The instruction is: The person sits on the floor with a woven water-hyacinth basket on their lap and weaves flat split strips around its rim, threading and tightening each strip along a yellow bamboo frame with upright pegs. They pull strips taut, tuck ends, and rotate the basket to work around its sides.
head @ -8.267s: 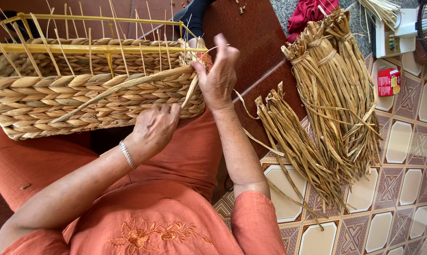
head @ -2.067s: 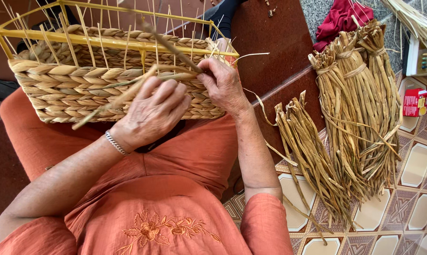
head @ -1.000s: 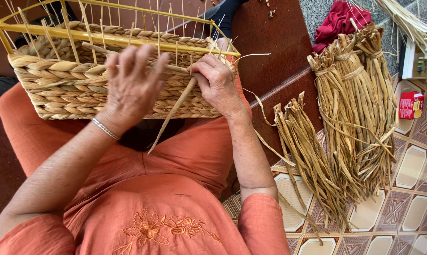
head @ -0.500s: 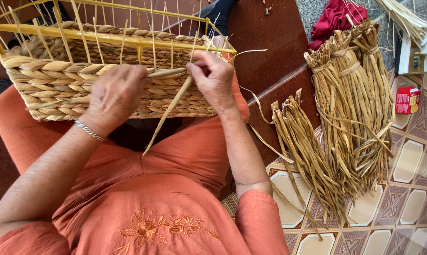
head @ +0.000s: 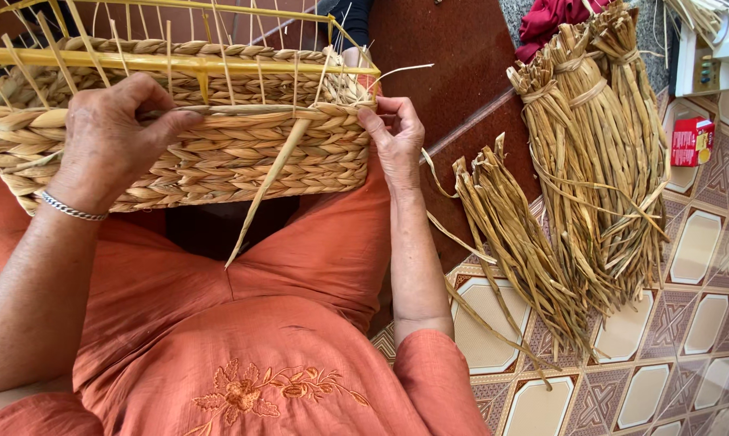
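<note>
Both hands work at a half-woven basket (head: 219,153) that rests on the person's lap, in the only view, the head camera's. Left hand (head: 110,137) lies palm-down over the front wall, fingers curled over the top braid and thumb stretched to the right along a flat strand (head: 271,173); it presses the weave, and whether it pinches anything I cannot tell. A thin bracelet (head: 72,210) circles that wrist. Right hand (head: 396,141) is at the basket's right corner, wrist bent upward, fingertips closed on the braid's end where a loose wisp springs off to the right.

The strand runs from the top row and hangs slanting down over the front wall, its tip free above the orange clothing (head: 243,323).

To the right, on the patterned tile floor (head: 695,323), lie tied bundles of reed (head: 598,161), with a smaller, looser bunch (head: 509,234) nearer the right forearm. A red box (head: 691,141) sits beyond them, and a red cloth (head: 554,16) near the top edge.

Thick, plaited, dry straw-coloured rows make up the basket walls. Its yellow frame (head: 179,60) stands above the weave, with thin uprights poking through.
</note>
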